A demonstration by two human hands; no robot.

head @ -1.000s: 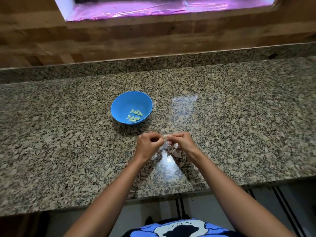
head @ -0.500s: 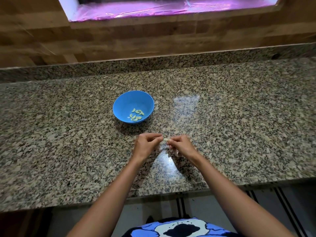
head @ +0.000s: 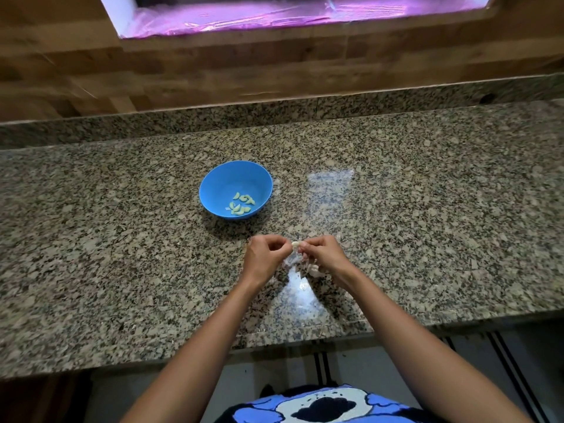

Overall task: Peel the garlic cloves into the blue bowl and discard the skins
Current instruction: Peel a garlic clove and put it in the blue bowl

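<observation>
So we've got both hands close together over the granite counter (head: 427,224), fingers curled in. Our right hand (head: 325,254) pinches a small garlic clove (head: 295,245) at its fingertips, and our left hand (head: 264,256) pinches the same clove from the other side. Just under the hands, mostly below the right one, lie a few pale skins (head: 314,270). The blue bowl (head: 213,181) sits beyond the hands, a bit past the left one, with a small pile of peeled cloves (head: 241,204) inside.
</observation>
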